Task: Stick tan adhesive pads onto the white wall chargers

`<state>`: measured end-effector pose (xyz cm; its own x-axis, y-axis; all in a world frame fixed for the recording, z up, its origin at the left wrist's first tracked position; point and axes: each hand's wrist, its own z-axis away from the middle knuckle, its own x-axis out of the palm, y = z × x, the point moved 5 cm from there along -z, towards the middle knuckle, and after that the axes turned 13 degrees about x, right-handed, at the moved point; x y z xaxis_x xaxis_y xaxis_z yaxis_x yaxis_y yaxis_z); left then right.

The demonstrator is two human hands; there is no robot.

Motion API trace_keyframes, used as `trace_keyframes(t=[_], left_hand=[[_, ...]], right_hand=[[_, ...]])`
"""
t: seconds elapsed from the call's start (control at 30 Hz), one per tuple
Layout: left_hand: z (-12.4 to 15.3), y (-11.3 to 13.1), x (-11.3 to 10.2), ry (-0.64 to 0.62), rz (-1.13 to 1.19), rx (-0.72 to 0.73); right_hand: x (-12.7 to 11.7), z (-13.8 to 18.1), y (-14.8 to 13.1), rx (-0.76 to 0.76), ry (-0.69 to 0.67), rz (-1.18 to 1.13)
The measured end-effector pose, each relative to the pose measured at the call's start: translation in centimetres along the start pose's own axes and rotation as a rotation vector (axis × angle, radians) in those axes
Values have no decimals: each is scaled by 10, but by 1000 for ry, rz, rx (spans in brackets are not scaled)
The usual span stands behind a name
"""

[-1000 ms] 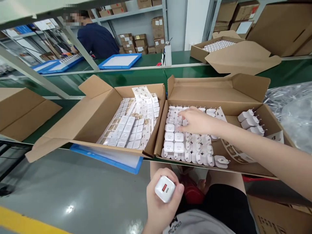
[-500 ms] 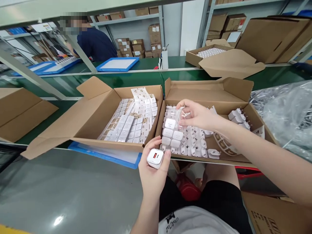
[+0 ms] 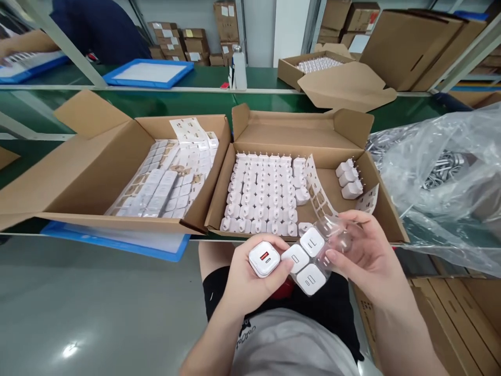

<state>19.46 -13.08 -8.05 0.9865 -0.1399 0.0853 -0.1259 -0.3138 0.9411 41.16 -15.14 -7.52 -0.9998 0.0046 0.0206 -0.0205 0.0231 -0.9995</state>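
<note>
My left hand is wrapped round a white USB charger, its red and dark ports facing up. In my right hand is a clear plastic blister sheet carrying three white square caps with slots; its other pockets that show look bare. My left thumb meets the edge of the nearest cap. Just beyond my hands lies an open carton with rows of white chargers, prongs up. A curved label strip lies beside the rows, and a few chargers stand apart at the right.
On the left, another open carton holds blister sheets and label strips. A blue-framed tray juts out beneath it. Clear plastic bags lie at the right. Across the bench is a co-worker's dark sleeve near blue trays.
My right hand has brought the blister sheet from above the charger rows down and right, close to my body. My left hand has shifted slightly right, still holding the charger. The view has moved too.
</note>
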Motion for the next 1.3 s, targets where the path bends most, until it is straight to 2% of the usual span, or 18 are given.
trace_keyframes(t=[0.1,0.17,0.23,0.4,0.53,0.6,0.67,0.73,0.83,0.97,1.13,1.3], left_hand=[[0,5,11,-54,-62,9],[0,8,16,-85,-73,44],[2,9,21,-109,-66,82],[10,4,26,-94,-29,81],[15,-8,29,-94,-33,-114],[16,-13,33,-151,-25,-192],[16,-14,36,-216,10,-203],[16,-12,36,-250,51,-170],[16,-8,34,-233,56,-99],[18,-4,31,-218,35,-15],[19,3,27,-138,38,205],[24,1,26,-127,-90,178]], right_hand=[[-11,17,-2,-96,166,372],[-11,27,-10,-186,176,579],[-7,34,-16,-249,138,644],[2,41,-7,-183,128,555],[7,44,-3,-232,168,405],[9,44,-4,-272,157,382],[8,43,-7,-324,177,413],[7,44,-11,-389,240,529],[7,46,-14,-421,358,743],[8,50,-17,-422,449,801],[12,51,-14,-367,333,683],[19,49,-2,-231,206,451]])
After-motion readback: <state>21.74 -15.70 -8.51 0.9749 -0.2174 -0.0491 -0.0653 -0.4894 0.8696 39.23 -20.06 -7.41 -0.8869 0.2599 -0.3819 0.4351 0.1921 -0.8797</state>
